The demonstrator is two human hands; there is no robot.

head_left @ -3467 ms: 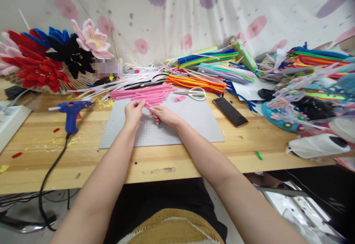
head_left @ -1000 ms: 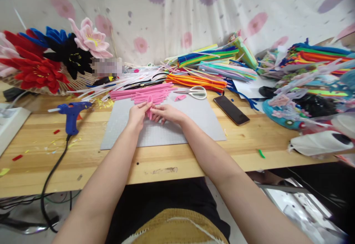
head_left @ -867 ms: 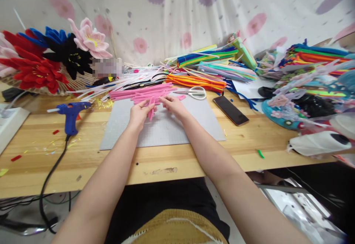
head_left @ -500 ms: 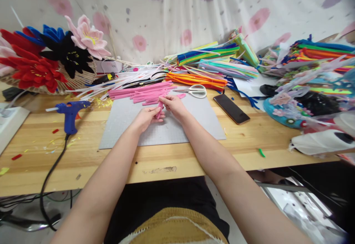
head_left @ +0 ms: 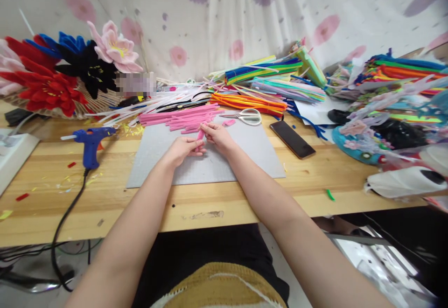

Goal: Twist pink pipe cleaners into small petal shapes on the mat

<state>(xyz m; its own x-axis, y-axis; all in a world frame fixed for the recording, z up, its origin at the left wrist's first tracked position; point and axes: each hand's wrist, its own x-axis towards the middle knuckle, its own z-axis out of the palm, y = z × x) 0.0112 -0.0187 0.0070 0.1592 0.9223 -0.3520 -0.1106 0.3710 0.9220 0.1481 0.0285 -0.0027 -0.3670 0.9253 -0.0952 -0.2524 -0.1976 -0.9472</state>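
Over the mat (head_left: 252,158), I had left hand (head_left: 184,150) clamped on pink piece (head_left: 200,136), near end; right hand (head_left: 217,136) pinching far end; long axis toward mat's back edge.

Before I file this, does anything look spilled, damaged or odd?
Yes: yellow scraps lie strewn near the blue glue gun, like uncleared litter, and a rough patch mars the wooden table near its front edge.

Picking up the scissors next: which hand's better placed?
Right hand, probably: it's nearer the scissors, whose handles lie to the right. Left hand is farther and could hold the pink strip alone.
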